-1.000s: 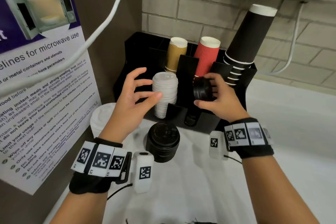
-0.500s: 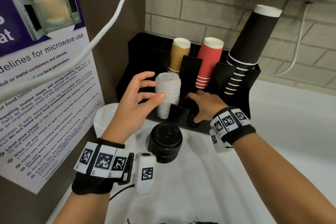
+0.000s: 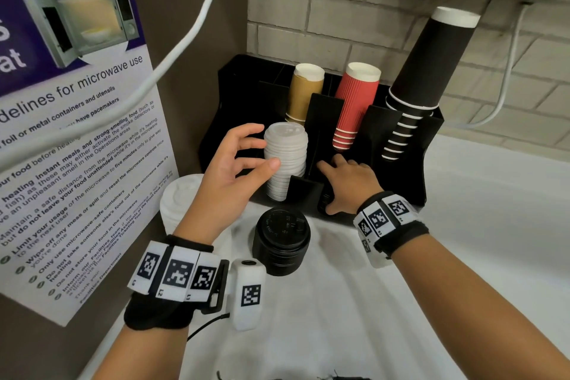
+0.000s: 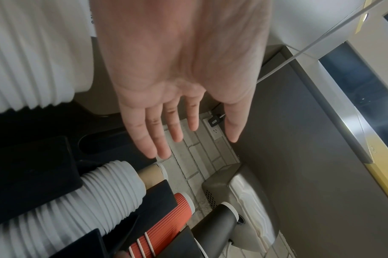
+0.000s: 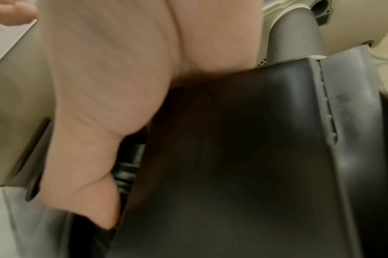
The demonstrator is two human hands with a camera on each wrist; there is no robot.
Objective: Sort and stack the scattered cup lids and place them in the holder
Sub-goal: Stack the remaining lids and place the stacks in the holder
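Here the left hand (image 3: pixel 229 170) spreads beside the white lids (image 3: pixel 285 160), while the right hand (image 3: pixel 347 185) presses black lids (image 3: pixel 324 203) into the holder (image 3: pixel 398 170).

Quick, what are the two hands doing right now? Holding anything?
Left hand: open, fingers spread beside the white lid stack, holding nothing.
Right hand: reaching down into the black holder; cannot tell whether it grips anything.

The left hand (image 3: pixel 229 168) is hovering with its fingers spread and loosely straight, thumb pointing right. The right hand (image 3: pixel 347 183) is reaching forward and down, palm down, fingers extended, thumb tucked low.
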